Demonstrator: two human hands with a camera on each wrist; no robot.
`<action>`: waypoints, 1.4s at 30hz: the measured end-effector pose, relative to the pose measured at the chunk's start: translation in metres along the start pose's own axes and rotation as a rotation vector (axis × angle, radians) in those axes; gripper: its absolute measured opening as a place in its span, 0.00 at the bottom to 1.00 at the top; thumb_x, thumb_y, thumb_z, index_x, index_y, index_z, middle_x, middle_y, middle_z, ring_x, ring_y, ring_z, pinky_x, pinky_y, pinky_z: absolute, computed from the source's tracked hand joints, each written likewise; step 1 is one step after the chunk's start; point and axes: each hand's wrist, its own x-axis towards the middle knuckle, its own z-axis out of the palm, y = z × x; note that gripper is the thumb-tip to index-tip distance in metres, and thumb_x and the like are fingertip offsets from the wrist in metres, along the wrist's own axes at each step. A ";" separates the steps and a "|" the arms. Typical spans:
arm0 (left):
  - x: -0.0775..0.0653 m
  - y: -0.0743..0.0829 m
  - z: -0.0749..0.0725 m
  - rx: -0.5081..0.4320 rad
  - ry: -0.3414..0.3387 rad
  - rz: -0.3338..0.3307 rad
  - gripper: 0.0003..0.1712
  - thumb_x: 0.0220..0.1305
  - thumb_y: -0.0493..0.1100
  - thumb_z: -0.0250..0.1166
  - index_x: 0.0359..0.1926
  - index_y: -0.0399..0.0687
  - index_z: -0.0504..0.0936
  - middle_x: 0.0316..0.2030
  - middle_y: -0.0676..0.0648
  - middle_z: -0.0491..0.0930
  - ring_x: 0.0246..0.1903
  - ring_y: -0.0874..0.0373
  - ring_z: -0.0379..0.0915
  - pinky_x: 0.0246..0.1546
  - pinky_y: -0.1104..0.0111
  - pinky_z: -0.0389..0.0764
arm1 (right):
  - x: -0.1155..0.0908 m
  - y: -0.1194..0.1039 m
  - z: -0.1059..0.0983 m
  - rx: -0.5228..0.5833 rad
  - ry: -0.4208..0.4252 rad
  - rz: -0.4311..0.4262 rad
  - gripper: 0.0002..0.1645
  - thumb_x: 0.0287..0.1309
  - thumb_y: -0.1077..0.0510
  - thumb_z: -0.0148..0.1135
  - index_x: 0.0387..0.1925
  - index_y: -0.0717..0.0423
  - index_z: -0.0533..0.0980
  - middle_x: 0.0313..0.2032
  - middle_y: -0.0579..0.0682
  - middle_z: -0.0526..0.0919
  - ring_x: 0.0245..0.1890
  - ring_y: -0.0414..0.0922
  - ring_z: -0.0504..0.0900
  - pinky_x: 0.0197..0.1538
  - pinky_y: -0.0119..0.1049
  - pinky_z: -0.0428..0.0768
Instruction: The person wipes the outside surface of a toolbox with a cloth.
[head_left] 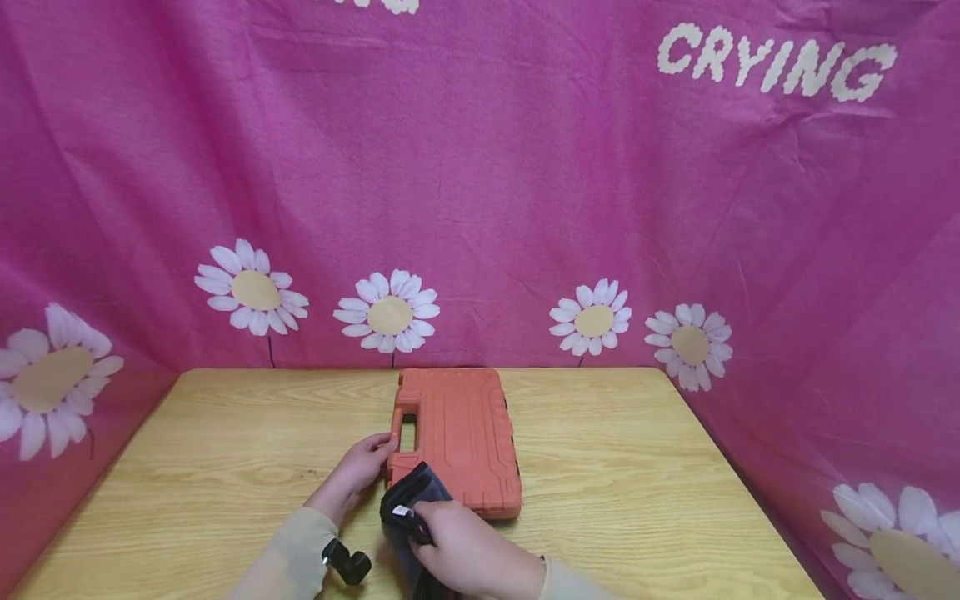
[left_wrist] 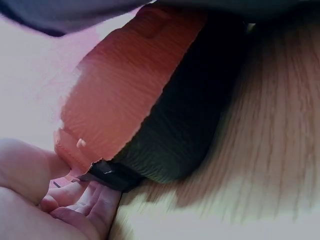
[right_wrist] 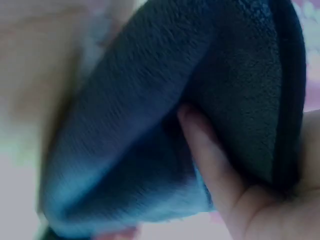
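Observation:
An orange plastic tool case (head_left: 457, 450) with a dark lower half (left_wrist: 175, 115) lies on the table, its cut-out handle on the left side. My left hand (head_left: 362, 467) holds the case by that handle edge. In the left wrist view, the thumb of the left hand (left_wrist: 65, 195) is over the edge and the fingers reach beneath it. A dark grey folded cloth (head_left: 431, 483) with a black border and a small white tag is gripped in my right hand (head_left: 465, 546), over the near left corner of the case. Fuzzy cloth (right_wrist: 125, 100) fills much of the right wrist view.
The light wood table (head_left: 615, 483) extends to both sides of the case. A pink curtain (head_left: 480, 167) printed with daisies and letters hangs behind and beside it. A black camera mount (head_left: 347, 562) sits on the left wrist.

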 end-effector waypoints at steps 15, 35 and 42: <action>-0.004 0.000 0.002 -0.027 -0.020 -0.030 0.29 0.82 0.45 0.49 0.71 0.26 0.66 0.65 0.27 0.72 0.63 0.39 0.72 0.68 0.48 0.73 | -0.037 0.018 -0.102 0.507 0.294 0.048 0.28 0.70 0.54 0.59 0.65 0.64 0.75 0.51 0.61 0.87 0.46 0.45 0.86 0.52 0.37 0.85; -0.008 -0.001 0.007 -0.040 0.007 -0.020 0.30 0.82 0.46 0.49 0.70 0.24 0.66 0.66 0.26 0.71 0.64 0.38 0.72 0.68 0.48 0.72 | -0.040 0.111 -0.156 1.221 0.609 0.200 0.22 0.79 0.54 0.46 0.63 0.66 0.63 0.37 0.39 0.87 0.40 0.35 0.87 0.50 0.31 0.86; -0.013 0.000 0.009 -0.060 0.017 -0.034 0.32 0.83 0.49 0.47 0.72 0.26 0.64 0.67 0.27 0.70 0.67 0.37 0.68 0.71 0.46 0.69 | -0.035 0.133 -0.158 1.290 0.665 0.252 0.21 0.79 0.53 0.47 0.63 0.61 0.62 0.37 0.36 0.85 0.40 0.32 0.86 0.51 0.26 0.85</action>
